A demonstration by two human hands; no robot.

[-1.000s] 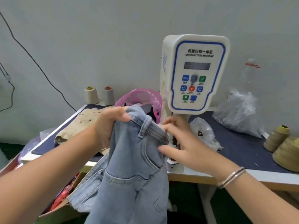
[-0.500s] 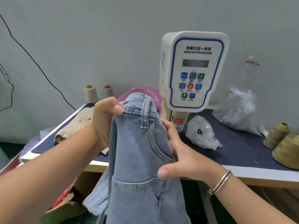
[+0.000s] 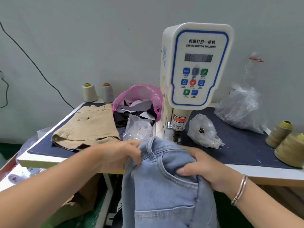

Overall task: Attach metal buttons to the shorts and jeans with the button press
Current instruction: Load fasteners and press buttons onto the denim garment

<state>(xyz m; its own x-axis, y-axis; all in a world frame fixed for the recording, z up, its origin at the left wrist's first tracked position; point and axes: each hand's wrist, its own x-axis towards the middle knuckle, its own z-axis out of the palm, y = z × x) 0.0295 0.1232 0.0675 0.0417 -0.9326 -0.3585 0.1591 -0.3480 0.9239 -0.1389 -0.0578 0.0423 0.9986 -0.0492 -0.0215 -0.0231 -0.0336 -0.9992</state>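
Head view shows the jeans [image 3: 164, 186] held at the front edge of the surface [image 3: 238, 150], their waistband just below the button press [image 3: 197, 66] but not under its punch. A likely slip: the bunched denim could go in folded or off the mark, so the button would land crooked or through two layers. The left hand [image 3: 120, 153] pinches the waistband from the left with curled fingers; the right hand [image 3: 204, 170] grips it by the pocket, thumb on top. The tan shorts [image 3: 88, 127] lie flat, well to the left
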